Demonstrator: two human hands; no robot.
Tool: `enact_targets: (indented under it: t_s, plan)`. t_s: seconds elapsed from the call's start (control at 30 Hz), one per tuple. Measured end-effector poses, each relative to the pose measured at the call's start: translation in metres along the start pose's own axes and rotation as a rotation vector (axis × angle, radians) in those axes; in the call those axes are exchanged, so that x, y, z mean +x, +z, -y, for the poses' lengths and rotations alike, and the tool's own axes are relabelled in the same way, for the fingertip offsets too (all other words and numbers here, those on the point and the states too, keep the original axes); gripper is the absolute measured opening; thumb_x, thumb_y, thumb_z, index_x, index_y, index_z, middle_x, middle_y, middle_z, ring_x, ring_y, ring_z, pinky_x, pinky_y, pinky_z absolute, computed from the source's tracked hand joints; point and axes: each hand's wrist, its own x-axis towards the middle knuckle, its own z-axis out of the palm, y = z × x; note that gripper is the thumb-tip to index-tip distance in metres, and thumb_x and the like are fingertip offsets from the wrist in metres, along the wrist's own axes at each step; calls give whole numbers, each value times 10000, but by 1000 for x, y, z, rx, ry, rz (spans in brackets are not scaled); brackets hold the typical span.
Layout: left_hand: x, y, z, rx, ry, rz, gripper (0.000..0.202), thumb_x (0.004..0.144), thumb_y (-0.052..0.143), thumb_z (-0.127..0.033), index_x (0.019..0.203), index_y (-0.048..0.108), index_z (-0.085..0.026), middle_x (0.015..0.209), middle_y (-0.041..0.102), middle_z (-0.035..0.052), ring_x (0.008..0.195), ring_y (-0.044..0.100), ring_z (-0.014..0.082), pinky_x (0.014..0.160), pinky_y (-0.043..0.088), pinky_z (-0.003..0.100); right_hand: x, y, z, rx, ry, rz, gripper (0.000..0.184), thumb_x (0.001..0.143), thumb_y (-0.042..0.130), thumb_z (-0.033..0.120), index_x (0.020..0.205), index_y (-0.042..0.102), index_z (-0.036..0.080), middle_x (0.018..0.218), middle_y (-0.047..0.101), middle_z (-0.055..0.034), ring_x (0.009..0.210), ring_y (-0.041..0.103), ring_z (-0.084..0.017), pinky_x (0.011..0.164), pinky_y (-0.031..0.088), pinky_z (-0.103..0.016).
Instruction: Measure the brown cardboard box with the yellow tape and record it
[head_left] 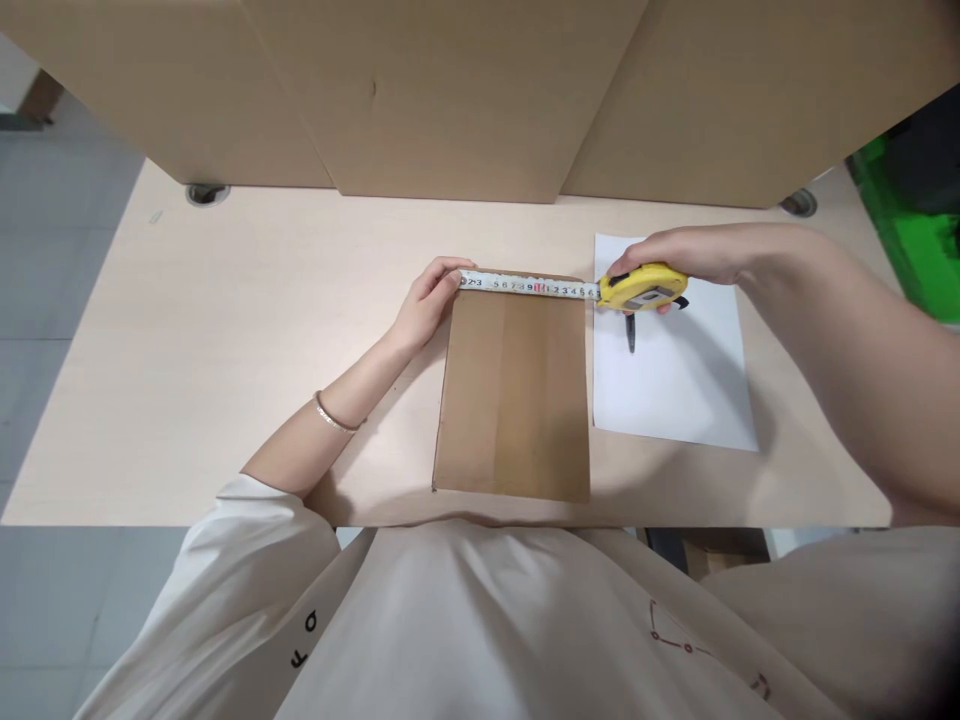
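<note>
A brown cardboard box (517, 390) lies in front of me on the table. Along its far edge stretches the white blade of a yellow tape measure (643, 287), reaching from left to right. My right hand (679, 255) is wrapped around the tape measure's case, just past the box's far right corner. At the far left corner, my left hand (435, 295) pinches the blade's end against the box. A dark pen (631, 332) lies partly hidden below the case, on a sheet of white paper (675, 395).
Tall cardboard panels (450, 100) stand along the back of the pale wooden table (225, 340). Cable holes (207, 193) sit near its two back corners. Something green (911, 230) shows beyond the right edge, and tiled floor (52, 250) lies to the left.
</note>
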Motion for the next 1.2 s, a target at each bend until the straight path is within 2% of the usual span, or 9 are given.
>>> enact_targets:
  t_s: [0.23,0.43,0.63,0.8,0.9,0.97,1.03,1.1,1.2]
  plan:
    - [-1,1,-1,-25,12,4,382,896,722,-606,1071,717,-267,1160,725,42,1118,673,209,1060,511,372,-3,0,2,-49,-41,18,379,975,576,491,836,702,162,732,632,-68,730,560,-148,638,415,-272]
    - [-3,0,-1,40,18,-25,473,889,689,-679,1126,726,-271,1255,733,70,1227,663,251,1102,511,403,-9,4,2,-26,-85,-13,377,942,604,502,782,708,176,757,653,-78,653,531,-144,605,400,-293]
    - [-1,1,3,22,0,-23,478,917,653,-674,1161,725,-269,1305,737,77,1276,663,258,1143,502,424,-16,8,4,15,-119,-27,368,930,653,515,842,742,169,810,669,-74,674,542,-136,617,414,-278]
    - [-4,-4,-4,83,29,-110,672,902,561,-808,1326,644,-293,1519,618,95,1512,509,296,1294,357,478,-19,10,-2,73,-140,-41,310,875,738,445,848,755,136,871,701,-84,709,551,-126,627,406,-274]
    - [-32,-22,-23,211,38,-80,808,877,535,-860,1482,534,-325,1688,437,103,1650,308,339,1363,226,541,-12,10,-10,220,-230,-61,291,823,745,421,866,764,134,896,728,-108,691,570,-150,588,415,-285]
    - [-66,-37,-37,329,69,86,951,798,642,-866,1587,426,-380,1751,329,93,1686,192,392,1379,153,617,-4,12,-14,333,-301,-57,321,780,752,440,899,770,142,923,740,-117,695,595,-175,566,438,-290]
    - [-104,-48,-44,455,110,329,1292,578,870,-812,1664,263,-465,1790,216,71,1684,136,461,1375,131,693,3,16,-16,420,-343,-25,360,771,743,462,942,766,145,922,743,-120,735,627,-202,561,457,-290]
    - [-135,-53,-43,583,117,466,1526,447,1008,-663,1679,119,-536,1797,154,57,1671,151,485,1359,212,724,7,21,-16,467,-356,20,376,787,727,478,962,756,147,890,742,-118,746,639,-210,567,468,-287]
    - [-159,-56,-31,668,132,411,1526,454,1044,-562,1661,109,-582,1725,264,76,1615,281,487,1275,382,753,6,24,-15,489,-357,29,350,803,709,487,912,738,155,858,741,-114,696,624,-199,578,481,-291]
